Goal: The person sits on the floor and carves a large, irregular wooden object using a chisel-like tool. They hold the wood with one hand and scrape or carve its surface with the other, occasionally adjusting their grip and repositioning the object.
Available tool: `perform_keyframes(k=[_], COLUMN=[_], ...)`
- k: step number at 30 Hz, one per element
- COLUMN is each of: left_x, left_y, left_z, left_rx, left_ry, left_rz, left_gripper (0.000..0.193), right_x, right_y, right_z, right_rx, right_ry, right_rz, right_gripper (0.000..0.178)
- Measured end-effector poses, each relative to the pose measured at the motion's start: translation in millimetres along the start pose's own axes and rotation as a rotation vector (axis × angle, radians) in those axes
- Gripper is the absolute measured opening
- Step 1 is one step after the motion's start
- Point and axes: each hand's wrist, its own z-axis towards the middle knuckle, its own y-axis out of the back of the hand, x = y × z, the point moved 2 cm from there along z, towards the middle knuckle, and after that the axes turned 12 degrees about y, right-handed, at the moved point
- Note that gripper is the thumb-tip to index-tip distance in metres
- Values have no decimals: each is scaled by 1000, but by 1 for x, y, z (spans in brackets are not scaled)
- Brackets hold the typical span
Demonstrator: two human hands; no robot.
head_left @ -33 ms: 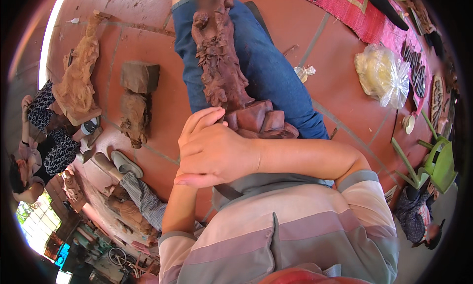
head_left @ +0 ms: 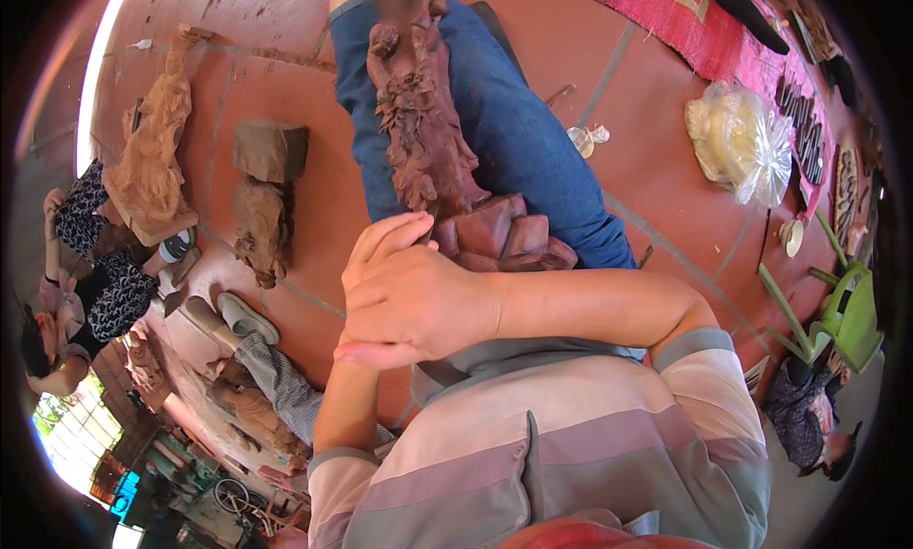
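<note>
A dark reddish-brown wood carving (head_left: 416,140) lies along my legs, its far part on my blue trousers. Its blocky base (head_left: 499,230) is the part nearest me. At the left edge of that base, my left hand (head_left: 385,233) has its fingers bent together, fingertips close to the wood. Across it lies my right hand (head_left: 423,297), curled over the left hand and wrist and hiding most of them. A thin dark edge shows by the left fingertips; what it belongs to is hidden under the hands.
On the tiled floor to the left are a pale wood figure carving (head_left: 157,145) and a rough dark wood block (head_left: 271,151). People sit at the left. To the right are a plastic-wrapped yellowish bundle (head_left: 728,140), a row of dark tools (head_left: 801,130) and a green chair (head_left: 851,316).
</note>
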Motion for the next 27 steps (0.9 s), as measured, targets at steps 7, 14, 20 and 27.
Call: perform_keyframes(k=[7, 14, 20, 27], left_x=[-9, -12, -9, -13], left_y=[-11, -2, -8, -5], left_z=[5, 5, 4, 6], left_rx=[-132, -76, -94, -67], left_ry=[72, -117, -226, -78], left_rz=[23, 131, 331, 155], left_gripper=[30, 30, 33, 36], right_x=[-1, -2, 7, 0], right_y=[4, 12, 15, 9], right_z=[-6, 0, -9, -7], right_rx=[77, 38, 110, 39], right_ry=[40, 47, 4, 39], right_rz=[100, 171, 150, 142], right_gripper=[31, 28, 26, 27])
